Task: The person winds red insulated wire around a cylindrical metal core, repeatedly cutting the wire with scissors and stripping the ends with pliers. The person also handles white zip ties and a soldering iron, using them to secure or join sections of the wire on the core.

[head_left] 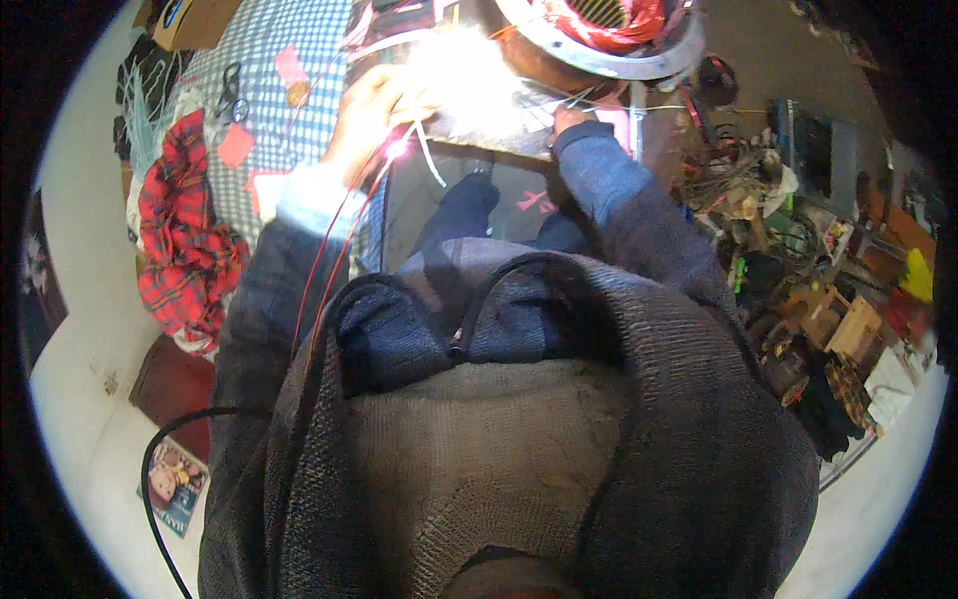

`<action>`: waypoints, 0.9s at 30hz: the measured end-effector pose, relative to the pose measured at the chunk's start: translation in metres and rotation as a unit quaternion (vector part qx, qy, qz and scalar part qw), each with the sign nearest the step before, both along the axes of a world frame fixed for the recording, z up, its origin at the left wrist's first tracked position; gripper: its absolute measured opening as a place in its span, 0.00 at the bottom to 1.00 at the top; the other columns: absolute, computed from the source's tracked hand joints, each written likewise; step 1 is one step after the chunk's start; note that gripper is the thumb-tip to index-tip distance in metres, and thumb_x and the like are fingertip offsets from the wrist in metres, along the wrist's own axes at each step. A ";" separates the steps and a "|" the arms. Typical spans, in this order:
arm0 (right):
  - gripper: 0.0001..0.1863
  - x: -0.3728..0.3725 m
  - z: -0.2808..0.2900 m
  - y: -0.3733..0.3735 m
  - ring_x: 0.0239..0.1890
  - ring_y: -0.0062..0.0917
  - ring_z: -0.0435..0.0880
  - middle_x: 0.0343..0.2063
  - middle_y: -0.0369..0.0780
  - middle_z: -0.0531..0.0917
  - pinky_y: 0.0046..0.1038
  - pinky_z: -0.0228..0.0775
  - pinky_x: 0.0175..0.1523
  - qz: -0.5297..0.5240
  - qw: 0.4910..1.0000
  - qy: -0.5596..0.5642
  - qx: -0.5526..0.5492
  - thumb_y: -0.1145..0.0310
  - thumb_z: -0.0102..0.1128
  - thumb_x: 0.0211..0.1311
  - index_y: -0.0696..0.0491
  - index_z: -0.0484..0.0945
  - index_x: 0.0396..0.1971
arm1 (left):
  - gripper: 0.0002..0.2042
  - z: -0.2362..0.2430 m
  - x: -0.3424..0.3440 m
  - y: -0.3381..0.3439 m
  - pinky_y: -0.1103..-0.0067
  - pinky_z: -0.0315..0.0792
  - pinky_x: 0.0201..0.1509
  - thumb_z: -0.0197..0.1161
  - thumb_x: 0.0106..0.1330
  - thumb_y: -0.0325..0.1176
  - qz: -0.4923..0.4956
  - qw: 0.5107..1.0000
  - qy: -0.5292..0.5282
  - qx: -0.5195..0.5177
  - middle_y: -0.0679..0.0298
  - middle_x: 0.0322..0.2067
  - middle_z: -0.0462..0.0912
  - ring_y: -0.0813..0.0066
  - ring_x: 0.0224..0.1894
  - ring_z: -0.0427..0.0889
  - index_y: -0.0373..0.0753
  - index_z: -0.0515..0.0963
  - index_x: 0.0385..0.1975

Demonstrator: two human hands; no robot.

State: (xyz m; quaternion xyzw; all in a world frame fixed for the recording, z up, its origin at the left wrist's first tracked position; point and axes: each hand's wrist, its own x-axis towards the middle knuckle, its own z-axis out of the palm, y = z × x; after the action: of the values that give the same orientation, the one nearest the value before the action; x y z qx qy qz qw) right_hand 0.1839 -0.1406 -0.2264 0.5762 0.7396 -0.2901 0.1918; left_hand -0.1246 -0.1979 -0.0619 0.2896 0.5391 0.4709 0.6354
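My left hand [367, 115] reaches to the edge of a very bright glare. Its fingers are bent together, and what they pinch is washed out. A narrow white strip [430, 156] hangs down beside these fingers. Two thin red wires [344, 222] run up my left sleeve side to a small glowing spot [398, 148] just below that hand. My right hand [571, 121] is curled at the work surface's right side, near thin pale wires [589, 103]; its grip is mostly hidden. Beyond both hands stands a round metal motor stator [639, 62] with red copper windings [619, 25].
At the left lie a blue checked cloth [269, 60], a red plaid garment [178, 215], black-handled scissors [235, 95] and pink paper pieces [237, 146]. Tangled wires [733, 165] and wooden blocks [853, 324] clutter the floor at right. A black cable [150, 469] loops at lower left.
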 end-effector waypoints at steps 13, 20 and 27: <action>0.20 -0.003 -0.025 0.016 0.47 0.48 0.88 0.45 0.54 0.87 0.44 0.81 0.54 -0.021 0.998 0.004 0.061 0.59 0.68 0.58 0.54 0.87 0.47 | 0.11 0.074 0.083 -0.066 0.83 0.73 0.44 0.57 0.78 0.33 -0.052 0.973 0.215 0.063 0.63 0.39 0.85 0.78 0.37 0.80 0.34 0.82 0.50; 0.22 0.014 0.125 -0.039 0.33 0.24 0.84 0.35 0.41 0.87 0.28 0.77 0.39 -0.171 0.815 0.450 -0.322 0.53 0.63 0.71 0.58 0.84 0.50 | 0.08 0.088 0.094 -0.081 0.82 0.75 0.40 0.61 0.75 0.28 0.003 0.985 0.171 0.023 0.60 0.37 0.87 0.78 0.32 0.82 0.32 0.81 0.48; 0.14 0.047 0.239 -0.092 0.33 0.35 0.85 0.30 0.45 0.86 0.36 0.76 0.40 0.004 0.880 0.473 -0.035 0.60 0.68 0.64 0.55 0.87 0.40 | 0.08 0.121 0.115 -0.051 0.81 0.77 0.41 0.61 0.75 0.26 -0.038 0.992 0.074 0.096 0.60 0.38 0.86 0.77 0.34 0.83 0.32 0.80 0.49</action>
State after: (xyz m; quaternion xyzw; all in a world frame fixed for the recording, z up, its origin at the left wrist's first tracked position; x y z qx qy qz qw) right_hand 0.2306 -0.2323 0.0124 0.3600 0.7340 -0.5533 -0.1595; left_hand -0.0100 -0.2493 0.0586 0.4035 0.5259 0.4733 0.5802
